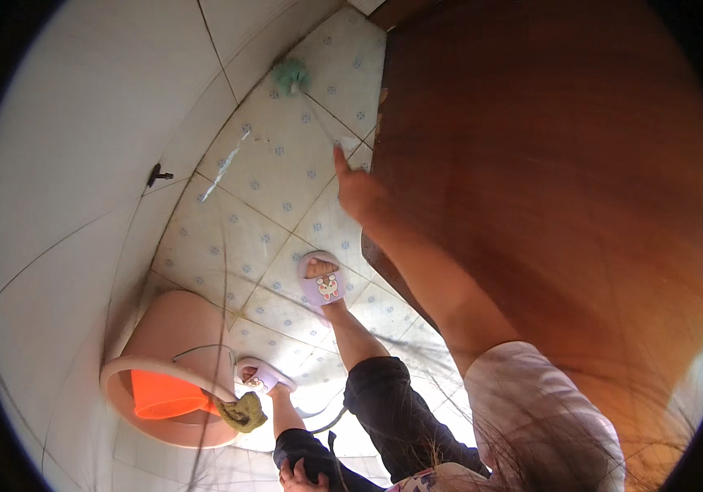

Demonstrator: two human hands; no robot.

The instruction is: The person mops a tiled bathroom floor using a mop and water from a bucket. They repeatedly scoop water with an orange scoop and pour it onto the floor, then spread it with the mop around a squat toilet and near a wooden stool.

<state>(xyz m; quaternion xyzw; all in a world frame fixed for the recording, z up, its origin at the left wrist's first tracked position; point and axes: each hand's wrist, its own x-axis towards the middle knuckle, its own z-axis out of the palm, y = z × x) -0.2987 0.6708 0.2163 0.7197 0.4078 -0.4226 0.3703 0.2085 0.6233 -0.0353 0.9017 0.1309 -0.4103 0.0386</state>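
Note:
My right hand (360, 194) is stretched forward over the tiled floor, its fingers closed on the thin, pale, blurred handle of a brush, the index finger laid along it. The brush's green head (291, 76) touches the floor close to the foot of the tiled wall. A white streak (226, 166) lies on the tiles to the left of the brush and hand; what it is cannot be told. My left hand (302, 476) rests with spread fingers on my left knee, at the bottom edge, and holds nothing.
At the lower left stands a pink bucket (173, 326) with an orange scoop (167, 393) inside and a green-brown cloth (242, 412) over its rim. A black fitting (157, 176) juts from the wall. A brown wooden door (542, 184) fills the right side. My slippered feet are on the floor.

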